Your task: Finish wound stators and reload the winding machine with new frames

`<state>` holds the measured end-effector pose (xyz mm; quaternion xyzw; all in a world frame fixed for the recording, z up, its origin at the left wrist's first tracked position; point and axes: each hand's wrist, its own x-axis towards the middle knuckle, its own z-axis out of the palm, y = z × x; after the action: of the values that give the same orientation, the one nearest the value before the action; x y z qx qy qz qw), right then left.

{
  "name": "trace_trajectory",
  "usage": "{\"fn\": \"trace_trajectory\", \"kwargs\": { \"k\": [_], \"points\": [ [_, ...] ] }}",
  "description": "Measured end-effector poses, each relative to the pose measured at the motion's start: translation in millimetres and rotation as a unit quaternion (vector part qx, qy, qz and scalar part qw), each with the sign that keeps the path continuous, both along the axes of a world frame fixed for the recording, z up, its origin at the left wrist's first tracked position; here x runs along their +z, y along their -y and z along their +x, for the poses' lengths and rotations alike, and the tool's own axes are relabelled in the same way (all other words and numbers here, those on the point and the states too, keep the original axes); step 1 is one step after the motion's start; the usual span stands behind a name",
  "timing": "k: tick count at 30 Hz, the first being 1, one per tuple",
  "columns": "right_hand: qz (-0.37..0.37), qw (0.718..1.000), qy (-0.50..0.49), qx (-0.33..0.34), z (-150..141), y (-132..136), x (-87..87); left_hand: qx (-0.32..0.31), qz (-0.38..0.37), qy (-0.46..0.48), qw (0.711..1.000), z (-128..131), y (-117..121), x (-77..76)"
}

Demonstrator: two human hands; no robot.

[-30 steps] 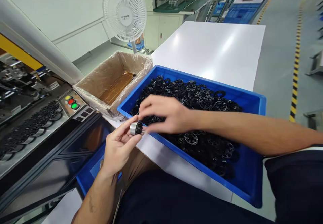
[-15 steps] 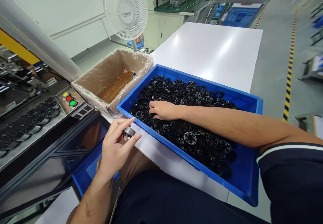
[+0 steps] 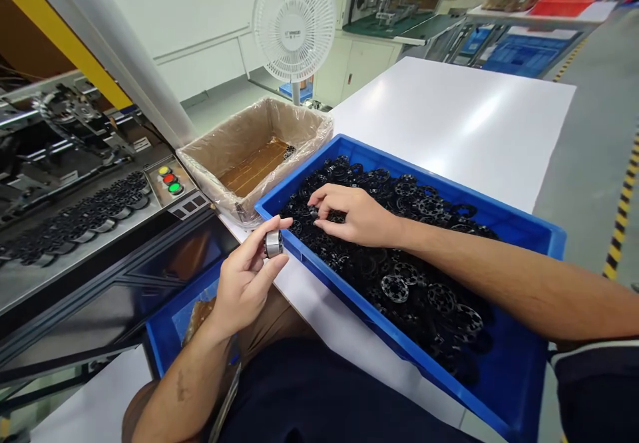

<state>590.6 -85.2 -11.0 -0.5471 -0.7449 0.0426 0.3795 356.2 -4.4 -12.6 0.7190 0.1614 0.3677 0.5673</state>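
My left hand (image 3: pixel 249 280) pinches a short silver metal cylinder, like a small motor stator core (image 3: pixel 273 244), between thumb and fingers, just outside the near left rim of the blue tray (image 3: pixel 359 310). Black slotted plastic rings (image 3: pixel 394 288) lie heaped in that tray. Above the tray's left part is my right hand (image 3: pixel 357 213), fingers curled around a small black ring (image 3: pixel 313 211) at the fingertips; the ring is partly hidden and blends with the pile behind it.
A plastic-lined box (image 3: pixel 249 170) with a few black parts stands behind the tray. Left is a machine with coloured buttons (image 3: pixel 170 179) and rows of cores with black ends (image 3: pixel 94 210). A white fan (image 3: pixel 294 30) and white table (image 3: pixel 449 110) are farther back.
My right hand moved from the stator core into the pile, and its fingers now sit higher, around a black ring. My left hand has turned the core slightly. The view has swung left.
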Motion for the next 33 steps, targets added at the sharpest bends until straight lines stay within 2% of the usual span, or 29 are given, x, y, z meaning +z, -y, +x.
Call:
{"fn": "trace_trajectory", "kwargs": {
  "k": [4,8,16,20,28,33],
  "points": [
    [0.144,0.989,0.005,0.032,-29.4,16.7,13.4,-0.036,-0.12,0.033,0.992,6.1,1.4,1.3],
    [0.209,0.975,0.055,0.056,-48.4,26.3,12.6,-0.04,-0.159,0.056,0.985,13.8,7.5,4.1],
    [0.226,0.973,0.022,0.05,-44.9,20.7,8.8,-0.006,-0.106,0.058,0.993,14.9,15.2,6.4],
    [0.229,0.971,0.052,0.045,-43.8,20.5,9.9,-0.003,-0.089,0.056,0.994,12.5,14.2,6.2],
    [0.242,0.967,0.069,0.041,-44.4,21.9,9.3,-0.074,-0.151,0.063,0.984,12.1,13.9,4.7],
    [0.234,0.968,0.071,0.056,-44.4,22.8,10.9,-0.047,-0.152,0.058,0.986,12.3,14.4,5.2]
  ]
}}
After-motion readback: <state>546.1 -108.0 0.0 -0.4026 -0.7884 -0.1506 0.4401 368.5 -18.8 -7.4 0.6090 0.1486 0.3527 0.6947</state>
